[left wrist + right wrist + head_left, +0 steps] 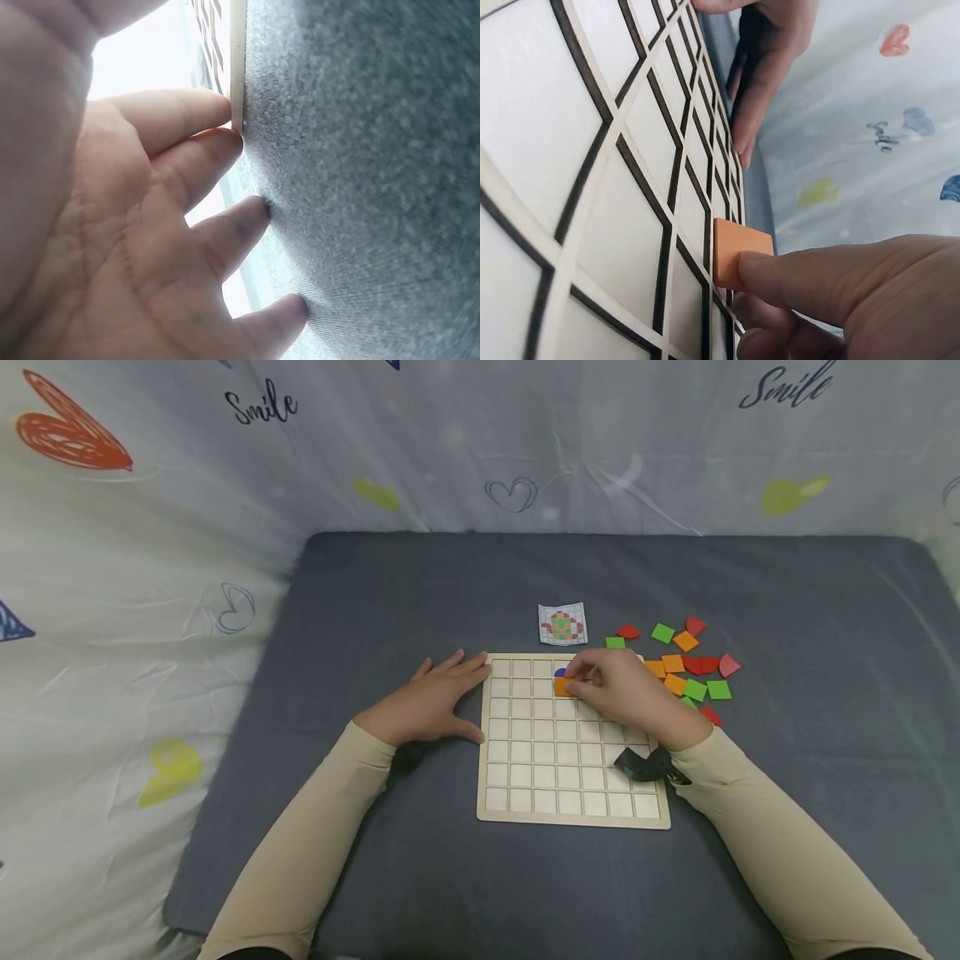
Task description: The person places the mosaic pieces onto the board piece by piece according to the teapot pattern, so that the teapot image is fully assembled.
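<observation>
A wooden grid board with square cells lies on the table. My left hand has its fingers spread, thumb and fingertips at the board's left edge; the left wrist view shows two fingertips against that edge. Between thumb and fingers, my right hand pinches an orange square tile over the upper part of the grid. In the right wrist view the tile stands tilted close to the cells. Just behind it, a blue piece shows in the top row, partly hidden by the right hand.
A pattern card lies behind the board. To the right are loose tiles: several green squares, orange squares and red rounded pieces. A black strap device on the right wrist hangs over the board's right side.
</observation>
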{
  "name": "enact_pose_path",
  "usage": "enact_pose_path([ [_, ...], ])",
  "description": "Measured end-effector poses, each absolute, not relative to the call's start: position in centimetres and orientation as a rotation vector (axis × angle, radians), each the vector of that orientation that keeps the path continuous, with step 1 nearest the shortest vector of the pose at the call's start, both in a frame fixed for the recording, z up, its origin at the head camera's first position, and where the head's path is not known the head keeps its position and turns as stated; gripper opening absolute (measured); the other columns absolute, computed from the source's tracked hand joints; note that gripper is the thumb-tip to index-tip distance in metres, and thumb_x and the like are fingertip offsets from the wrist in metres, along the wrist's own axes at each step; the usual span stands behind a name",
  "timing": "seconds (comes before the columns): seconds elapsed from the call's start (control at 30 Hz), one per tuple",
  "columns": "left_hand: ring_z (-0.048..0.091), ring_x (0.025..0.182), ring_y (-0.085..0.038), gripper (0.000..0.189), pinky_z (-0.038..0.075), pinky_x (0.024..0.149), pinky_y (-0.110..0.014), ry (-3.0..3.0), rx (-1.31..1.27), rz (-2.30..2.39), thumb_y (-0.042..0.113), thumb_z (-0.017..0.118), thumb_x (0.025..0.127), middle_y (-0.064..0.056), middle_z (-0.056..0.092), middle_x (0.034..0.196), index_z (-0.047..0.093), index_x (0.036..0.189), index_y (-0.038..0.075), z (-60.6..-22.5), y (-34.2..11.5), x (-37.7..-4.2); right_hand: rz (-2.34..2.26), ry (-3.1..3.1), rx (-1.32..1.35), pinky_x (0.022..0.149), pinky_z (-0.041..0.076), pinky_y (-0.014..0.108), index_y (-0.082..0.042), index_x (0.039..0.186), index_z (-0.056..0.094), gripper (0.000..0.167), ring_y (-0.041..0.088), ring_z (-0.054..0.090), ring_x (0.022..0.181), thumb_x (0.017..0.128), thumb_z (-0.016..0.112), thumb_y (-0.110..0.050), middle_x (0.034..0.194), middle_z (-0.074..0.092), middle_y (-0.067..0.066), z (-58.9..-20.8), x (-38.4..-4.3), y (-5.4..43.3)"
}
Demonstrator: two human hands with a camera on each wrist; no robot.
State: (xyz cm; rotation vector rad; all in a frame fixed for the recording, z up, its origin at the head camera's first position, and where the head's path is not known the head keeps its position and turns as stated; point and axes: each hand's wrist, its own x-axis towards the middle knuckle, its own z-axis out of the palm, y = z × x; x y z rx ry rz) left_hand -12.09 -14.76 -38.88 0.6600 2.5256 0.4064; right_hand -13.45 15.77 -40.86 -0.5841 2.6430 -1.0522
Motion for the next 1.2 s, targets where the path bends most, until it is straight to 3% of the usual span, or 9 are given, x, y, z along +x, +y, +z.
enact_pose_path([
  [0.3, 0.000, 0.164, -0.026, 0.110, -0.001, 0.128, -0.064, 2.520, 0.655, 0.434, 0.053, 0.084, 0.085, 0.005, 0.010, 0.176, 0.022, 0.169, 0.022, -39.4, -14.8, -12.2, -1.005, 2.688, -0.605, 0.065, 0.048, 0.035, -0.010, 0.102, 0.079, 0.008, 0.018, 0.056, 0.067, 0.097, 0.077, -0.016, 0.095, 0.072, 0.004, -41.1, -13.4, 15.8],
  [0.63, 0.000, 0.164, -0.028, 0.110, -0.001, 0.127, -0.066, 2.521, 0.664, 0.440, 0.052, 0.085, 0.084, 0.003, 0.011, 0.176, 0.023, 0.169, 0.020, -39.3, -15.2, -12.0, -1.028, 2.676, -0.562, 0.073, 0.053, 0.035, -0.011, 0.100, 0.085, 0.009, 0.020, 0.066, 0.086, 0.096, 0.080, -0.016, 0.101, 0.076, 0.005, -41.2, -13.2, 15.7],
  [1.0, -0.001, 0.164, -0.026, 0.110, -0.001, 0.128, -0.065, 2.518, 0.662, 0.438, 0.053, 0.084, 0.084, 0.004, 0.010, 0.176, 0.022, 0.169, 0.021, -39.3, -15.1, -12.1, -1.024, 2.712, -0.595, 0.072, 0.055, 0.034, -0.012, 0.102, 0.086, 0.010, 0.018, 0.068, 0.086, 0.095, 0.081, -0.017, 0.100, 0.079, 0.004, -41.3, -13.3, 16.1],
  [1.2, -0.001, 0.163, -0.027, 0.110, -0.002, 0.128, -0.065, 2.517, 0.669, 0.442, 0.053, 0.084, 0.085, 0.004, 0.010, 0.176, 0.022, 0.169, 0.021, -39.3, -15.2, -12.2, -1.029, 2.752, -0.613, 0.065, 0.052, 0.034, -0.009, 0.105, 0.084, 0.012, 0.017, 0.063, 0.073, 0.097, 0.078, -0.016, 0.094, 0.078, 0.005, -40.9, -13.7, 16.9],
])
